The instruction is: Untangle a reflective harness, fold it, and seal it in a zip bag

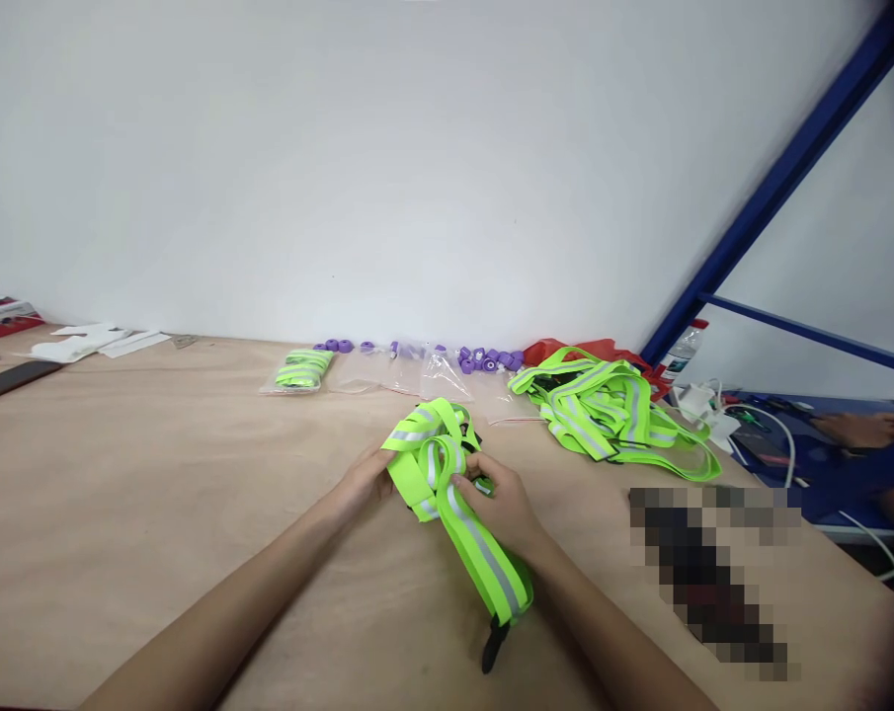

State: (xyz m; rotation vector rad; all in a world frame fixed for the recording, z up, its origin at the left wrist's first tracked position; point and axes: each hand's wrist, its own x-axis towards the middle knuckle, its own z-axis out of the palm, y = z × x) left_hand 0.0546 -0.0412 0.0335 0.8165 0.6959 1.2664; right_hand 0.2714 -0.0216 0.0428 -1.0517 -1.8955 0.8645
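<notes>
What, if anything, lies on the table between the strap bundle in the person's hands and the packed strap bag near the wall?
Nothing visible does. Both hands, left and right, hold the neon strap bundle; bare table runs from it to the packed strap bag. The loose strap pile and purple rollers lie off to the right.

pixelated patch (713, 578) hides item on table; co-worker's hand (865, 428) cut by right edge.

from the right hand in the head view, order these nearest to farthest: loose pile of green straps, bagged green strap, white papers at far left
From the right hand:
1. loose pile of green straps, back right
2. bagged green strap, back left
3. white papers, far left by the wall
</notes>
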